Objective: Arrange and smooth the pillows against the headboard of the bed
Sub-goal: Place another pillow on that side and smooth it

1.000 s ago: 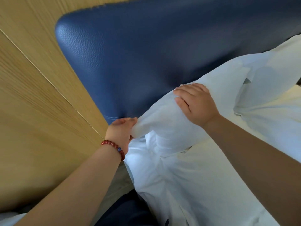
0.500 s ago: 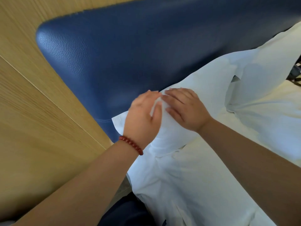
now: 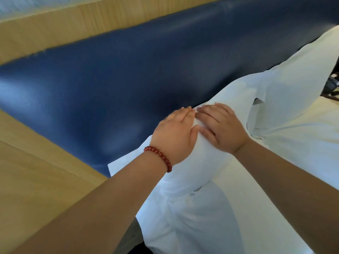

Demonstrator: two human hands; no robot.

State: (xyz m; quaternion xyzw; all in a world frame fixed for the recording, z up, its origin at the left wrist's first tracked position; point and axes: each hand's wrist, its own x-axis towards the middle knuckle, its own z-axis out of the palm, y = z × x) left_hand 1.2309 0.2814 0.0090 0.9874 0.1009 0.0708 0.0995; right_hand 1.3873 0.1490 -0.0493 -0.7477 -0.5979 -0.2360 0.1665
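Both my hands lie flat on the crown of the near pillow (image 3: pixel 192 165), a plump white one propped along the foot of the padded navy headboard (image 3: pixel 128 76). My left hand (image 3: pixel 174 136), a string of dark red beads (image 3: pixel 159 160) at its wrist, presses down with the palm and with straight fingers held close together, the tips reaching the ridge where the pillow meets the blue leather. My right hand (image 3: pixel 222 132) rests just beside it, palm down, its fingers slightly fanned and pointing toward the left hand, so that the fingertips of the two nearly touch. Neither hand curls round the cloth or pinches it. The pillowcase lies fairly smooth under my palms, and its loose flat corner sticks out to the left below my wrist, against the bottom edge of the headboard. A second white pillow (image 3: pixel 297 79) leans on the headboard farther right, its near end meeting the first. A small dark gap opens in the folds between them. Below the pillows the white bedding (image 3: pixel 201 226) runs toward me, rumpled in soft creases, bluish in shade on the near side and warmer in tone at the right. Pale wood panelling (image 3: pixel 36 189) frames the headboard above and to the left. At the far right edge something dark shows beyond the second pillow, too small to make out.
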